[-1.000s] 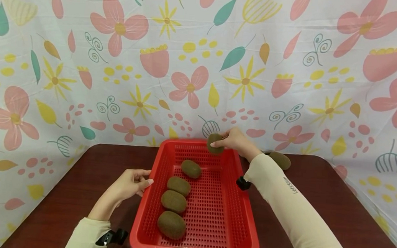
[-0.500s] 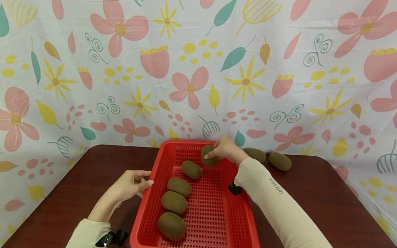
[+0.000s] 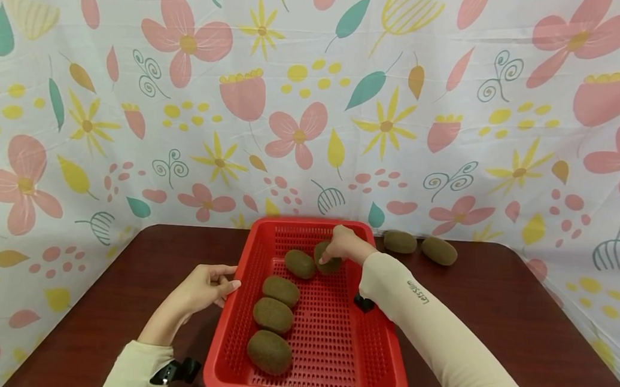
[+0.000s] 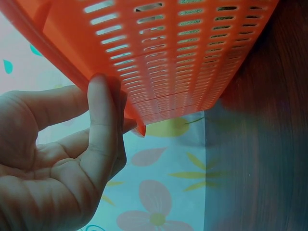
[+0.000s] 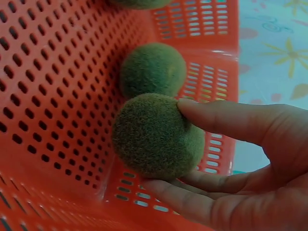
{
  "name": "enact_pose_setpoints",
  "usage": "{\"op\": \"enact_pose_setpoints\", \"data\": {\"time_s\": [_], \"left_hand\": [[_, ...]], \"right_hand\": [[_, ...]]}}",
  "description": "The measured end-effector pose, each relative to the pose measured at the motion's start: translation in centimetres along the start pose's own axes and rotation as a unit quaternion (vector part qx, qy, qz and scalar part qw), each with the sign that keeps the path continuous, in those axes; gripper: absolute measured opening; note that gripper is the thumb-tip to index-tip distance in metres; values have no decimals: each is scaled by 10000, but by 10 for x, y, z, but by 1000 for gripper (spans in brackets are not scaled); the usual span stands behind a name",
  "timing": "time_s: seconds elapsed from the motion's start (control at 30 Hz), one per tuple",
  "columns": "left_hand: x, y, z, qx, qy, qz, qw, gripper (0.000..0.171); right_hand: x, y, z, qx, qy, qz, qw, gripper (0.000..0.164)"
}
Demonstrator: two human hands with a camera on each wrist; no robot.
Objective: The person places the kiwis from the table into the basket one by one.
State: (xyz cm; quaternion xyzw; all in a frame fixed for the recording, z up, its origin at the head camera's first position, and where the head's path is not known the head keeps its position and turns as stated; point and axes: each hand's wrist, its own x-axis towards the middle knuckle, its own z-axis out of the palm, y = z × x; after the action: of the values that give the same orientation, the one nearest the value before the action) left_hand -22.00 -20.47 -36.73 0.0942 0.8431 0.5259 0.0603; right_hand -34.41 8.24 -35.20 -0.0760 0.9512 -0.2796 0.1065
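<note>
A red perforated plastic basket (image 3: 327,326) stands on the table. My right hand (image 3: 345,244) reaches into its far end and grips a brown fuzzy kiwi (image 3: 327,259) between thumb and fingers. In the right wrist view that held kiwi (image 5: 154,137) sits right by another kiwi (image 5: 153,67). Along the basket's left side lie several more kiwis, among them one in the near corner (image 3: 269,352). My left hand (image 3: 203,288) pinches the basket's left rim; in the left wrist view its thumb and fingers (image 4: 103,115) close round that rim.
Two kiwis, a left one (image 3: 400,242) and a right one (image 3: 439,251), lie on the dark wooden table (image 3: 473,325) beyond the basket's far right corner. A flower-patterned cloth (image 3: 316,98) hangs right behind the table.
My right hand has carried its kiwi from above the far rim down and nearer, into the basket beside another kiwi. Both table kiwis now show fully. The left hand stays put.
</note>
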Motion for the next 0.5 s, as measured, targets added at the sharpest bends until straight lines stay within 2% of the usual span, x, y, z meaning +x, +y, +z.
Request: {"op": "enact_pose_setpoints", "data": {"time_s": [0.07, 0.13, 0.37, 0.4, 0.5], "left_hand": [[0, 0, 0, -16, -19, 17, 10000, 46], [0, 0, 0, -29, -17, 16, 10000, 46], [0, 0, 0, -21, 5, -24, 10000, 45], [0, 0, 0, -19, 4, -31, 10000, 45], [0, 0, 0, -7, -3, -33, 10000, 46]], "right_hand": [[-2, -1, 2, -81, -52, 36, 9999, 62], [-3, -2, 4, -176, -116, 87, 9997, 71], [7, 1, 11, -433, -302, 364, 9979, 67], [16, 8, 14, -486, -358, 342, 9976, 68], [19, 8, 15, -611, -515, 501, 9955, 61]]}}
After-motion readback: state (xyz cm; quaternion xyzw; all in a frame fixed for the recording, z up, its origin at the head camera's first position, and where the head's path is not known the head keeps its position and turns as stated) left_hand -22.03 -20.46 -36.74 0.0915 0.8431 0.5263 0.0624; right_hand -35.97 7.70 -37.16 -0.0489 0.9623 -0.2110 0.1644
